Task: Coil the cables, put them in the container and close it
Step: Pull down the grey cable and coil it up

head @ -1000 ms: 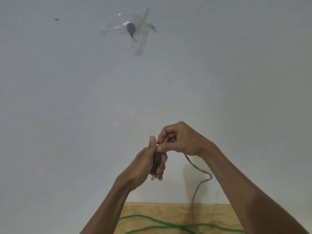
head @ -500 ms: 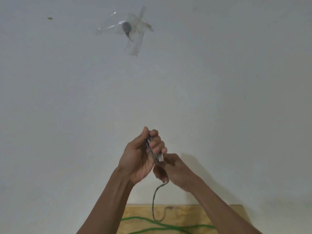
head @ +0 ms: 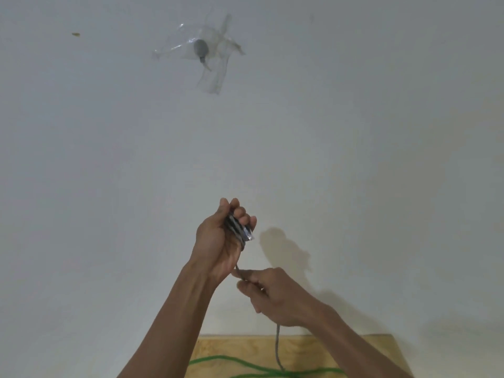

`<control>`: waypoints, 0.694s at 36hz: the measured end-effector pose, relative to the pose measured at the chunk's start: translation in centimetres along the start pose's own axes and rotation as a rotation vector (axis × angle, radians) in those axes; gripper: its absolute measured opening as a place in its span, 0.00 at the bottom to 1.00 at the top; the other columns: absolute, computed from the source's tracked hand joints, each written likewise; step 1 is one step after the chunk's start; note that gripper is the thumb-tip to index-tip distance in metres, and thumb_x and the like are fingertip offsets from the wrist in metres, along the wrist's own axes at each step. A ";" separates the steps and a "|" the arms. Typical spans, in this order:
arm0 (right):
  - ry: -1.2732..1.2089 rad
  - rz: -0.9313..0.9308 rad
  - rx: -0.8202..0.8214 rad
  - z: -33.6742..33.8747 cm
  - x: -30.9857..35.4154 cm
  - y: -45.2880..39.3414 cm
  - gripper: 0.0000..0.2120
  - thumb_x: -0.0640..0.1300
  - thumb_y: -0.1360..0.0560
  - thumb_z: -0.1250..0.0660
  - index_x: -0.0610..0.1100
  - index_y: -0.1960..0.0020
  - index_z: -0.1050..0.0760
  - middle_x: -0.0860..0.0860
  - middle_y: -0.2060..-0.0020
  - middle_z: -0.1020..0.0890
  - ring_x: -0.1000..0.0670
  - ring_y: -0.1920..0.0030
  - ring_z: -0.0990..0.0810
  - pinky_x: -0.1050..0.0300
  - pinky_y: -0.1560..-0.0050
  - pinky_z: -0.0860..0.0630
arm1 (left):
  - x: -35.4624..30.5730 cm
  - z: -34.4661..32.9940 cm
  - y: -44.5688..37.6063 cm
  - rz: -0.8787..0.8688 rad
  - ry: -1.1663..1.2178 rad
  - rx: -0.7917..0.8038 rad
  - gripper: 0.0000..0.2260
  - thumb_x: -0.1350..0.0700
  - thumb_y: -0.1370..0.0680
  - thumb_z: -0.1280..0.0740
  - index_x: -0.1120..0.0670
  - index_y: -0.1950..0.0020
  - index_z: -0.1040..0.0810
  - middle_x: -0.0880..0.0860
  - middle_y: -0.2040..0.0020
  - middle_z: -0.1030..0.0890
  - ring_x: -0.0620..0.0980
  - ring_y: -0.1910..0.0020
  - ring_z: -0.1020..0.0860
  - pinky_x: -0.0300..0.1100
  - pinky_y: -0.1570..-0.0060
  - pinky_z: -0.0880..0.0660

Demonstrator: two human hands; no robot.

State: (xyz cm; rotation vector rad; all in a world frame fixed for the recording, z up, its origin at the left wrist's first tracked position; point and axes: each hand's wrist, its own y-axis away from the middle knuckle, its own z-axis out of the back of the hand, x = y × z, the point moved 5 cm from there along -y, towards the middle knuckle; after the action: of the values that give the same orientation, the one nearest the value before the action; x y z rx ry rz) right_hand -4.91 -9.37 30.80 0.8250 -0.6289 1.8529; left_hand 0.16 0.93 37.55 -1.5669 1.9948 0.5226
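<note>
The grey cable (head: 237,227) is gathered into a small bundle of loops held up in front of a pale wall (head: 109,186), with a shiny metal plug end poking out at the lower right of the bundle. From the bottom of the bundle one strand runs down and to the right, passes through the other hand, then hangs straight down to a wooden board (head: 218,347) at the bottom edge of the view.

The left hand (head: 221,241) is closed around the bundle, thumb up on one side and fingers curled over the other, so the loops sit pressed into the palm. The right hand (head: 272,296) is lower and just to the right, closed in a loose fist on the free strand (thumb and forefinger pinch it where it enters the hand). The two hands are near each other but not touching.

A green cable (head: 245,365) lies in long curves across the board, under the hanging grey strand.

High on the wall, a small dark round object (head: 201,47) is stuck under crumpled clear tape (head: 215,75).
</note>
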 end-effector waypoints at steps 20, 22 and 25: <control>-0.436 0.180 0.012 9.2 2.8 -2.3 0.10 0.31 0.35 0.21 0.38 0.61 0.21 0.43 0.67 0.19 0.48 0.65 0.21 0.59 0.61 0.24 | 5.1 0.6 5.7 0.414 -0.612 0.318 0.28 0.37 0.18 0.50 0.57 0.62 0.26 0.55 0.75 0.32 0.51 0.76 0.33 0.44 0.68 0.27; -0.531 0.175 0.009 8.5 2.0 -2.7 0.09 0.33 0.34 0.21 0.40 0.62 0.21 0.46 0.69 0.20 0.49 0.67 0.26 0.60 0.65 0.28 | 5.5 0.1 6.1 0.445 -0.474 0.357 0.28 0.37 0.18 0.50 0.56 0.63 0.27 0.52 0.76 0.33 0.49 0.77 0.34 0.42 0.71 0.28; -0.714 0.156 -0.011 6.8 0.7 -2.9 0.09 0.47 0.32 0.21 0.43 0.60 0.18 0.47 0.68 0.21 0.46 0.64 0.29 0.56 0.64 0.31 | 5.3 -0.6 6.0 0.416 -0.358 0.408 0.27 0.36 0.18 0.47 0.56 0.62 0.26 0.52 0.75 0.32 0.48 0.77 0.32 0.43 0.70 0.26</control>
State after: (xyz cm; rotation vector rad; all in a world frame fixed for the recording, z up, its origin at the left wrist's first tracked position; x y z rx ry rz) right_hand -0.69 -12.73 35.84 1.4811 -1.1678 1.6625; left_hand -6.72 -1.91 34.49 -0.7589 1.9854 0.4735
